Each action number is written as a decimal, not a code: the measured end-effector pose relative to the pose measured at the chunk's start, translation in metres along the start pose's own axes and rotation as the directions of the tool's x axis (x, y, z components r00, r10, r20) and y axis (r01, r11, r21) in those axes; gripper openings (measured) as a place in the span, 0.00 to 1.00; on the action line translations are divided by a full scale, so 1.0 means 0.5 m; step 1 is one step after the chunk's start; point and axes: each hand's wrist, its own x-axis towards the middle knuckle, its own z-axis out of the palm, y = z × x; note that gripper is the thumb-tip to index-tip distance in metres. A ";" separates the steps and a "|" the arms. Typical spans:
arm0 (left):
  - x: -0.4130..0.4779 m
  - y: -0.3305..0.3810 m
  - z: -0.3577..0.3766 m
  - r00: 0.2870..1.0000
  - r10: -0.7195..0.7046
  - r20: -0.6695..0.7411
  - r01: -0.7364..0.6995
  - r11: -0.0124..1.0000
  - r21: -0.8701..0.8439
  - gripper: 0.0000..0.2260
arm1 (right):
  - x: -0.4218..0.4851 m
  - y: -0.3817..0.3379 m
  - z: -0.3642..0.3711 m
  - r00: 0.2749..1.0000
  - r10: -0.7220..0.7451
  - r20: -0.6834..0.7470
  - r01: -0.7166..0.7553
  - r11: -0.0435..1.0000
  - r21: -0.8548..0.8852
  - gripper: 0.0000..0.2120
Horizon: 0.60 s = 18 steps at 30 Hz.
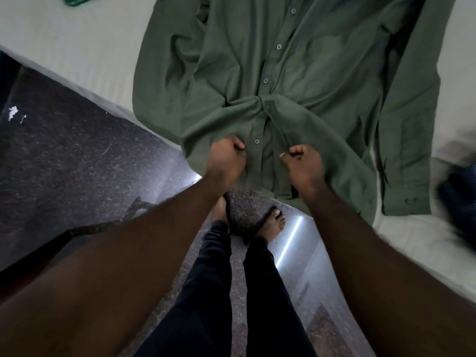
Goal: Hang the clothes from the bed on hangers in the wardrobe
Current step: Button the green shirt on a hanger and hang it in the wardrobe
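1. Bare feet (273, 224) stand on the speckled floor (77, 163) beside the bed (64, 39).
2. Left hand (226, 157) and right hand (302, 163) each grasp a front edge of the green button-up shirt (296, 73) near its hem.
3. The shirt lies spread on the bed, hem overhanging the edge.

dim, soft light; a bright strip glares off the floor (289, 243), right edge motion-blurred.

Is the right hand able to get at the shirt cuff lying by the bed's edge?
Probably yes. The cuff lies uncovered on the bed beside the right hand, nothing between them; but that hand holds the shirt and must let go first.
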 end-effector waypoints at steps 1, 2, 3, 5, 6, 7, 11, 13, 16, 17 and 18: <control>0.001 0.008 0.003 1.000 0.012 -0.006 -0.012 1.000 -0.027 0.04 | 0.002 -0.003 0.001 1.000 -0.021 -0.002 0.021 1.000 0.015 0.11; 0.003 0.014 0.007 1.000 0.024 -0.009 -0.025 0.999 -0.033 0.04 | 0.003 -0.008 0.003 0.999 -0.049 0.002 0.049 0.999 0.019 0.13; 0.006 0.020 0.011 0.999 0.034 -0.010 -0.034 0.999 -0.025 0.04 | 0.008 -0.014 0.007 0.997 -0.079 0.008 0.079 0.997 0.009 0.14; 0.016 0.031 0.021 0.999 0.044 0.015 -0.043 0.999 -0.011 0.05 | 0.022 -0.025 0.018 0.993 -0.118 0.015 0.118 0.993 -0.024 0.12; 0.022 0.036 0.024 0.997 0.051 0.050 -0.051 0.999 -0.011 0.07 | 0.029 -0.030 0.024 0.994 -0.106 0.019 0.106 0.994 -0.010 0.11; 0.029 0.040 0.029 0.995 0.050 0.087 -0.050 0.999 -0.010 0.09 | 0.033 -0.033 0.029 0.997 -0.076 0.025 0.076 0.997 0.027 0.08; 0.053 0.043 0.040 0.991 -0.032 0.132 0.041 0.997 -0.066 0.09 | 0.037 -0.030 0.039 0.996 0.037 0.086 -0.051 0.983 0.179 0.03; 0.060 0.039 0.044 0.990 -0.060 0.129 0.073 0.992 -0.102 0.07 | 0.039 -0.022 0.037 0.990 0.077 0.121 -0.103 0.969 0.224 0.08; 0.065 0.036 0.043 0.990 -0.058 0.129 0.073 0.991 -0.113 0.06 | 0.043 -0.012 0.032 0.969 0.120 0.215 -0.178 0.944 0.278 0.13; 0.068 0.034 0.043 0.990 -0.056 0.133 0.072 0.990 -0.119 0.08 | 0.044 -0.010 0.030 0.963 0.127 0.236 -0.194 0.937 0.290 0.16; 0.070 0.031 0.044 0.990 -0.052 0.134 0.068 0.991 -0.114 0.08 | 0.046 -0.008 0.030 0.959 0.132 0.250 -0.205 0.934 0.293 0.21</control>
